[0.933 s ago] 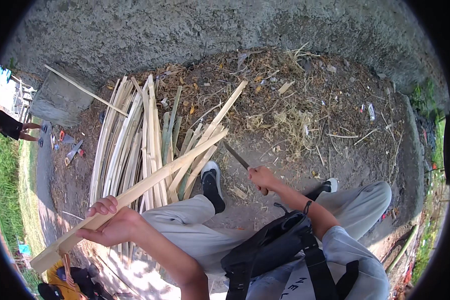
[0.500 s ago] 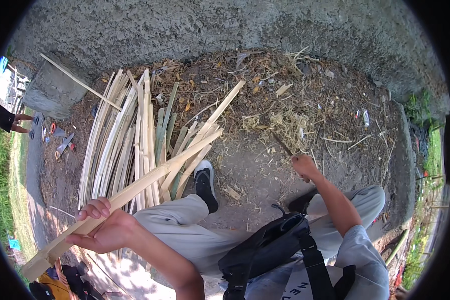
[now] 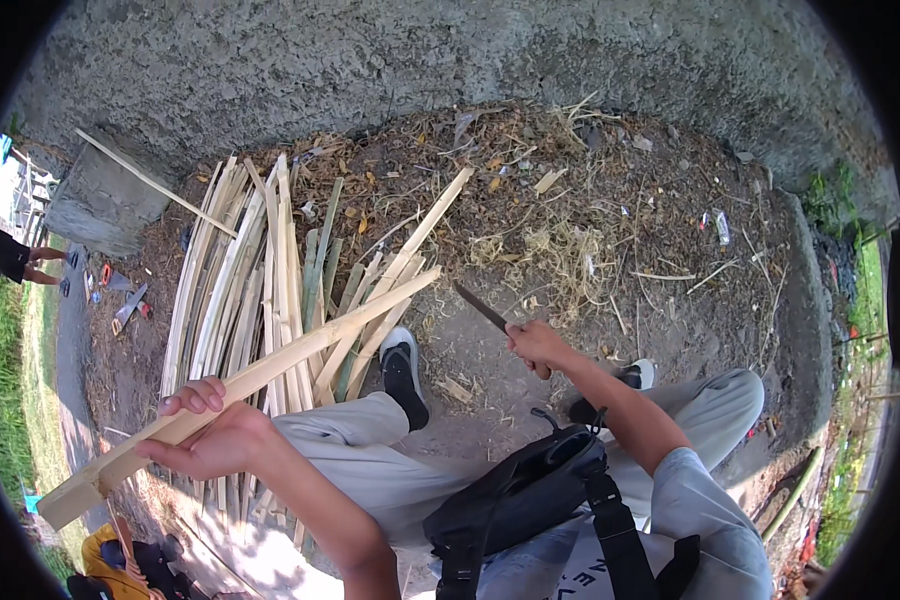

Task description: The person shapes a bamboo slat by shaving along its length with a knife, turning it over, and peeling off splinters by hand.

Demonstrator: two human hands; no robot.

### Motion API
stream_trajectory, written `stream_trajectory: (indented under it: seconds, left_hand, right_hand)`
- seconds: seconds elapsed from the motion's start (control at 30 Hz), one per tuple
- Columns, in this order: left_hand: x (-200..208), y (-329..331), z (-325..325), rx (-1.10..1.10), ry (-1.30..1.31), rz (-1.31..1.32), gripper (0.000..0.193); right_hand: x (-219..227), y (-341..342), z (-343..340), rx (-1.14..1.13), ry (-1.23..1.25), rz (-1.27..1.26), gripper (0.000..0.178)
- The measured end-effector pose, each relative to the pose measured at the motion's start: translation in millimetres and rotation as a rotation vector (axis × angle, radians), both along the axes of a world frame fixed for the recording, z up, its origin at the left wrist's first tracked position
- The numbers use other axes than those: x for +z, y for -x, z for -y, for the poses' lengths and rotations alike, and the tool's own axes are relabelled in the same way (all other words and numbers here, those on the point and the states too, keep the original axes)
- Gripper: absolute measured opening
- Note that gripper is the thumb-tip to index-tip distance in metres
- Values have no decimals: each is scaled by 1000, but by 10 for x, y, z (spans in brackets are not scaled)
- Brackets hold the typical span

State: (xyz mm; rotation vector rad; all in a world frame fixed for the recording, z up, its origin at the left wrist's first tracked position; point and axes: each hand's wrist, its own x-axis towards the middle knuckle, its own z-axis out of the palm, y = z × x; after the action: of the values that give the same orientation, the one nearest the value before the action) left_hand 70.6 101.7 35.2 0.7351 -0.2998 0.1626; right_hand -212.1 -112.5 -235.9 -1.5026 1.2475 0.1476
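Note:
My left hand is wrapped round a long pale bamboo strip near its lower left end. The strip slants up to the right, its far end over the other strips. In my right hand is the handle of a knife with a dark, worn blade that points up and left. Blade and strip are apart, with bare ground showing between them. Beneath and beyond the held strip lies a pile of split bamboo strips, mostly pale with a few green.
Shavings and dry leaves cover the ground toward a rough grey wall. A handsaw lies at the left by a concrete block. Another person stands at the far left; someone in yellow is at lower left.
My right hand has moved left with the knife, bringing the blade away from the shavings and nearer the bamboo strip. My left hand keeps its hold, and the view has shifted slightly.

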Motion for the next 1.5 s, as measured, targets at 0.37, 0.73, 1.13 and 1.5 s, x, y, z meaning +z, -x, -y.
stream_trajectory:
  seconds: [0.37, 0.73, 1.13, 1.5]
  left_hand:
    - [19, -40, -95, -19, -2, 27, 58]
    - [6, 18, -27, -39, 12, 1, 57]
    - [-26, 0, 78, -78, -20, 7, 60]
    - [-33, -64, 5, -3, -49, 1, 56]
  right_hand:
    - [-158, 6, 138, 127, 138, -252, 67]
    - [255, 1839, 1085, -361, 560, -334, 47]
    - [-29, 230, -157, -93, -184, -3, 49]
    - [118, 1432, 880, -324, 541, -434, 55]
